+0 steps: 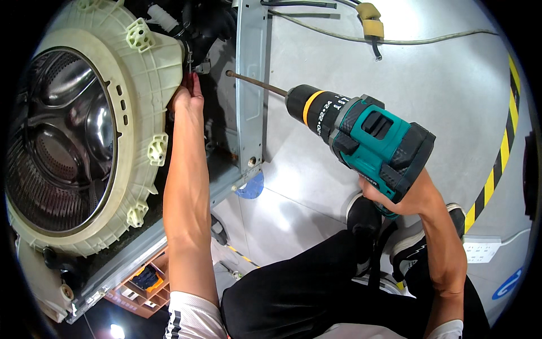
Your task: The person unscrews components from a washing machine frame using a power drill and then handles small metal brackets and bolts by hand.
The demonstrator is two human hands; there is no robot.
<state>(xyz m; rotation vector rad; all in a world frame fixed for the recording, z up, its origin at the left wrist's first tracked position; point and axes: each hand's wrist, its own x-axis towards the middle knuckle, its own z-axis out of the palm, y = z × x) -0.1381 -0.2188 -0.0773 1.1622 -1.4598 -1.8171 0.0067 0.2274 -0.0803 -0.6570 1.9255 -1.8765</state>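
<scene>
My right hand (415, 195) grips the handle of a teal and black cordless drill (361, 127) with a yellow ring. Its long, rusty-looking bit (257, 82) points left, the tip overlapping the metal cabinet frame (251, 118) in view; whether they touch I cannot tell. My left hand (189, 97) reaches inside a front-loading washing machine, between its pale plastic tub (132, 107) and that frame. Its fingers are bent together near a thin metal clamp part (190, 58) and a dark rubber hose (212, 25); what they hold is hidden. The steel drum (62, 141) shows through the tub's round opening.
A grey cable (435, 40) and a yellow-brown piece (370, 20) lie on the floor at upper right. Yellow-black tape (504, 150) curves along the right. A white power strip (481, 248) lies near my shoes (362, 220). An orange-brown shelf unit (138, 291) shows at lower left.
</scene>
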